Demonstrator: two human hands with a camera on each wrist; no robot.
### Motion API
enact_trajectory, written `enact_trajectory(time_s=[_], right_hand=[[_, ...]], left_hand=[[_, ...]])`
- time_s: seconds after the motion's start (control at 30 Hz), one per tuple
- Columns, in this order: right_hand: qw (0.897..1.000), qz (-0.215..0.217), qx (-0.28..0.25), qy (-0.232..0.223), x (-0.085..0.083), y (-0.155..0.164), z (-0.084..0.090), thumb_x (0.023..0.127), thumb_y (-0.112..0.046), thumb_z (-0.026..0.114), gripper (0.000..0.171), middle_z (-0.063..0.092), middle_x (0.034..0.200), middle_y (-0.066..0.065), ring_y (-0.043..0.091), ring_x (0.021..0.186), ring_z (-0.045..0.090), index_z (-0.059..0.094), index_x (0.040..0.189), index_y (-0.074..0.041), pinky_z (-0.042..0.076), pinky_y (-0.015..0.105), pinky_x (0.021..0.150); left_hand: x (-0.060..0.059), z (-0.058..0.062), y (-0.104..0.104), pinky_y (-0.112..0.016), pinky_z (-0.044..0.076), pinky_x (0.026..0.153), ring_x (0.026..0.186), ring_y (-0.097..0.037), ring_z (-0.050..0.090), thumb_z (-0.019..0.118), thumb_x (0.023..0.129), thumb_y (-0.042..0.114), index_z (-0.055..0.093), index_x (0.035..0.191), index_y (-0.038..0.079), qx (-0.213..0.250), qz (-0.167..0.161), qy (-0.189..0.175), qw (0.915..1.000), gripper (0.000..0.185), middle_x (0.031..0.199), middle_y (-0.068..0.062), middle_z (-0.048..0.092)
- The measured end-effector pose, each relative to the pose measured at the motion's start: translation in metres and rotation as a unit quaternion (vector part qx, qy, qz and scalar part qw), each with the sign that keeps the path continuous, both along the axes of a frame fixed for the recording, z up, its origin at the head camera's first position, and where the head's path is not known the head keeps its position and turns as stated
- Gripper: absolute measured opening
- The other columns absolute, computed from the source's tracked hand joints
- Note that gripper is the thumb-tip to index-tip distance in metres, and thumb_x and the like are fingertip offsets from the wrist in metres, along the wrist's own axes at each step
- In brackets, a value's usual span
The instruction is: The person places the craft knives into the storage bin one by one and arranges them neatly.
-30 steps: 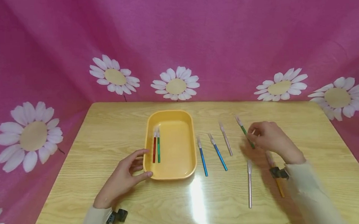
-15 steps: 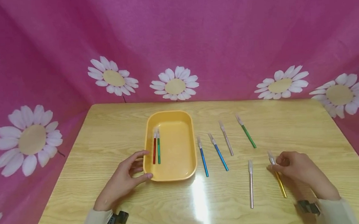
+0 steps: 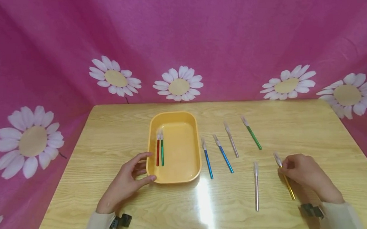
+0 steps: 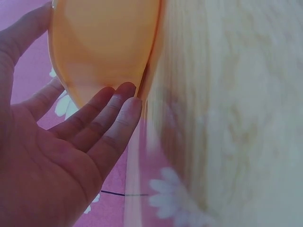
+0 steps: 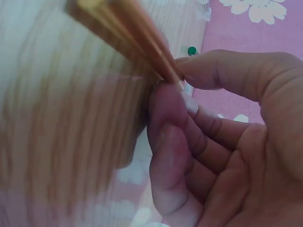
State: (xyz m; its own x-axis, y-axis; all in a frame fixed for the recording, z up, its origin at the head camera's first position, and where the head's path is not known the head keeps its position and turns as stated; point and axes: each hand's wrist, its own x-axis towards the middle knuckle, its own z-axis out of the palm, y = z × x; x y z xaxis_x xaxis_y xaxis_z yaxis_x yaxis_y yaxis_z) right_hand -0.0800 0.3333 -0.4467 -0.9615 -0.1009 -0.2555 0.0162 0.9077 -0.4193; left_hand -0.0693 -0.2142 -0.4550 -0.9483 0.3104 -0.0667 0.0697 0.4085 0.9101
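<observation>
Gold pen-shaped tool (image 3: 289, 186) risked swivelling toward the table's (image 3: 323, 138) right edge: our right hand (image 3: 308, 173) pinched it off-centre, left hand (image 3: 124, 182) spread against the tray (image 3: 182, 152).

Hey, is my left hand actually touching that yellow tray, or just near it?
Touching. The head view shows your left hand with its thumb and a fingertip lapping over the rim of the yellow tray.

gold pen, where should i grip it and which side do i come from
Probably pinch the gold pen just below its clear cap, thumb and finger across its slim body, coming from its right. It lies aslant, cap at the far end, with a silver pen to its left; the right hand pinches about there.
</observation>
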Motion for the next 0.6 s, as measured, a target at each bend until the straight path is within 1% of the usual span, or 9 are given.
enact_trajectory(time_s=[0.1,0.27,0.33,0.4,0.47,0.53,0.6], right_hand=[[1.0,-0.007,-0.002,-0.009,-0.001,0.0,0.001,0.09,-0.021,0.076,0.016,0.06,0.071,-0.002,0.015,0.066,0.049,0.07,0.08,-0.009,0.036,0.023,0.055],[0.999,-0.024,-0.004,-0.029,-0.004,0.001,0.004,0.09,-0.024,0.075,0.018,0.06,0.071,-0.001,0.016,0.068,0.05,0.07,0.082,-0.008,0.038,0.024,0.056],[0.999,-0.027,-0.004,-0.027,-0.006,0.0,0.005,0.09,-0.024,0.075,0.018,0.06,0.072,-0.002,0.016,0.069,0.05,0.07,0.082,-0.008,0.038,0.024,0.057],[1.0,-0.024,-0.01,-0.011,-0.008,-0.002,0.006,0.091,-0.023,0.074,0.018,0.06,0.071,-0.002,0.016,0.068,0.05,0.07,0.082,-0.008,0.037,0.023,0.056],[0.999,-0.02,-0.025,0.005,-0.011,-0.006,0.008,0.092,-0.019,0.073,0.016,0.06,0.071,-0.002,0.014,0.068,0.049,0.07,0.083,-0.007,0.038,0.022,0.055],[0.998,-0.017,-0.053,0.018,-0.016,-0.011,0.01,0.094,-0.016,0.07,0.014,0.061,0.072,-0.001,0.011,0.066,0.05,0.07,0.086,-0.005,0.041,0.021,0.055],[0.996,-0.02,-0.092,0.012,-0.022,-0.018,0.014,0.096,-0.014,0.067,0.014,0.062,0.074,0.0,0.009,0.065,0.052,0.07,0.092,-0.001,0.046,0.021,0.055]], left_hand=[[0.0,0.0,0.001,-0.033,0.062,0.102,0.125,-0.035,0.068,0.085,0.088,0.016,0.052,0.149,0.014,0.005,-0.001,0.001,1.0,0.07,0.148,-0.02,0.059],[0.0,0.001,0.001,-0.034,0.062,0.103,0.125,-0.034,0.068,0.086,0.087,0.018,0.052,0.149,0.016,-0.003,0.004,-0.008,1.0,0.07,0.148,-0.017,0.06],[0.0,0.001,0.001,-0.034,0.062,0.103,0.125,-0.033,0.068,0.086,0.087,0.018,0.052,0.149,0.017,-0.005,0.005,-0.009,0.9999,0.07,0.147,-0.017,0.06],[-0.001,0.001,0.001,-0.034,0.062,0.102,0.124,-0.033,0.069,0.086,0.087,0.018,0.052,0.149,0.017,-0.004,0.006,-0.011,0.9999,0.07,0.147,-0.017,0.06],[-0.001,0.001,0.001,-0.033,0.062,0.102,0.124,-0.033,0.069,0.086,0.087,0.018,0.052,0.149,0.016,-0.004,0.004,-0.008,1.0,0.07,0.147,-0.018,0.061],[-0.001,0.0,0.001,-0.033,0.062,0.102,0.123,-0.033,0.069,0.086,0.087,0.017,0.052,0.148,0.015,0.0,0.003,-0.004,1.0,0.07,0.145,-0.018,0.061],[-0.001,0.0,0.0,-0.032,0.062,0.102,0.123,-0.033,0.07,0.086,0.087,0.015,0.052,0.148,0.014,0.005,0.002,0.002,1.0,0.07,0.145,-0.019,0.062]])
